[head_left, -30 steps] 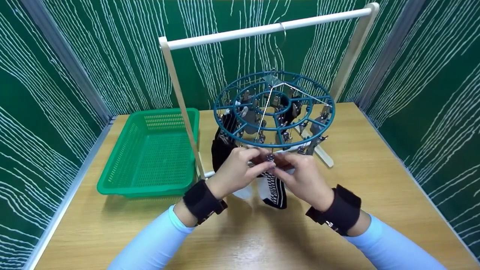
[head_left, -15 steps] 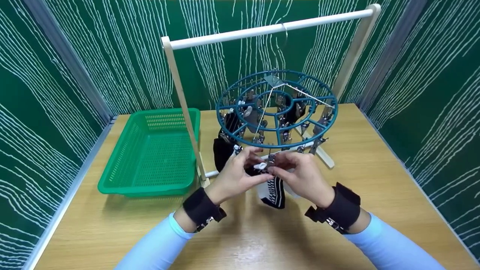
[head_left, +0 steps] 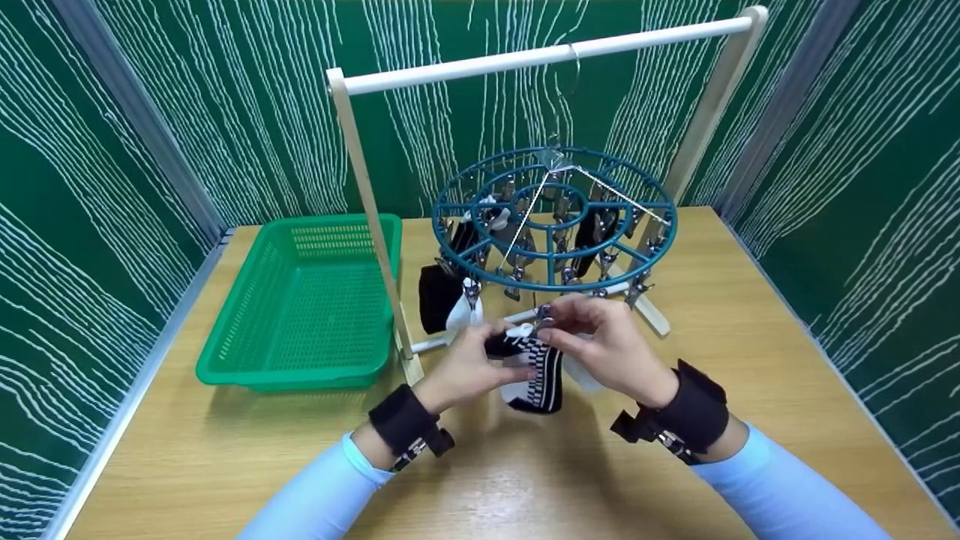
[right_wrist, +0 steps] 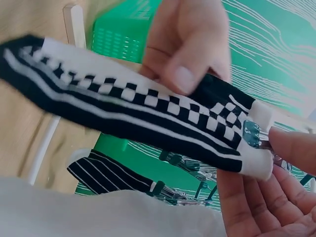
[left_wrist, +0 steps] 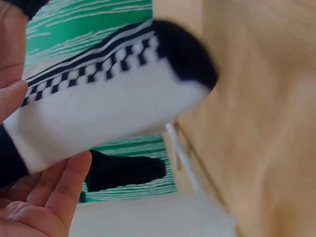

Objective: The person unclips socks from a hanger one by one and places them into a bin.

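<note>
A black-and-white checked sock (head_left: pixel 536 375) hangs by its white cuff from a metal clip (head_left: pixel 545 311) at the front of a round teal clip hanger (head_left: pixel 551 286). My right hand (head_left: pixel 619 352) pinches this clip between thumb and fingers; in the right wrist view, the clip's green tip (right_wrist: pixel 251 133) lies over the cuff. My left hand (head_left: pixel 465 367) holds the sock below the cuff, its thumb in front and its fingers behind. In the left wrist view, the fingers (left_wrist: pixel 64 187) lie fairly straight along the sock's edge, and the white side of the sock (left_wrist: pixel 98 118) shows.
A wooden stand with a white rail (head_left: pixel 465 69) carries the hanger. More socks, such as a black one (head_left: pixel 439 298) and a white one (head_left: pixel 463 313), hang at its left. A green basket (head_left: pixel 300 376) stands left on the wooden table (head_left: pixel 487 480).
My left hand has come away from the clip and moved slightly down and left along the sock. The cuff now shows more. My right hand stays at the clip; the hanger has shifted slightly.
</note>
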A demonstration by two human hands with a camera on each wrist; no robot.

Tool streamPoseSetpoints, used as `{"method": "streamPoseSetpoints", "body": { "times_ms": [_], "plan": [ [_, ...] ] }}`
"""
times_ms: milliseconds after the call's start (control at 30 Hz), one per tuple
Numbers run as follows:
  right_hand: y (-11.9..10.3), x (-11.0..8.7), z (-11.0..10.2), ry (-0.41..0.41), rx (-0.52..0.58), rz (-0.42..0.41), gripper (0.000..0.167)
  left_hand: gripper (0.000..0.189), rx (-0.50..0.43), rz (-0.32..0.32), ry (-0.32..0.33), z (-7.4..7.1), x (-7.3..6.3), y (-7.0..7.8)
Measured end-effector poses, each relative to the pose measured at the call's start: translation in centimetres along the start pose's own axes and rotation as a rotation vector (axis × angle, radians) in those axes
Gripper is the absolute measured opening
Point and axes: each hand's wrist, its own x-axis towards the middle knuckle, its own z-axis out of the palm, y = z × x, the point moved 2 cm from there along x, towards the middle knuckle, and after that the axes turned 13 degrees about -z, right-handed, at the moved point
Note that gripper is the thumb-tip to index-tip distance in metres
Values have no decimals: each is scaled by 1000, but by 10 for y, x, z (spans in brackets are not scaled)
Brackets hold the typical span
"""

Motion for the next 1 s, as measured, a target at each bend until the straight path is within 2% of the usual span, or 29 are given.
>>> {"method": "streamPoseSetpoints", "body": {
  "times_ms": [133,267,367,567,700,800,933,1000],
  "plan": [
    [0,1,0,21,8,-5,12,46,-51,-5,-40,6,2,-11],
    [1,1,0,35,19,-13,12,52,-99,-56,-72,12,3,-24],
    [1,1,0,39,28,-8,16,50,-87,-87,-60,16,4,-31],
    [2,0,-1,35,48,-4,29,52,-28,5,9,17,5,-30],
    [2,0,-3,28,73,-18,19,39,13,45,39,15,4,-30],
    [3,1,-4,27,89,-21,10,34,18,37,50,14,3,-30],
    [5,1,-4,45,84,-24,7,37,7,-1,55,12,1,-28],
    [6,1,-4,61,76,-36,6,31,16,-15,50,12,1,-26]
  ]
}}
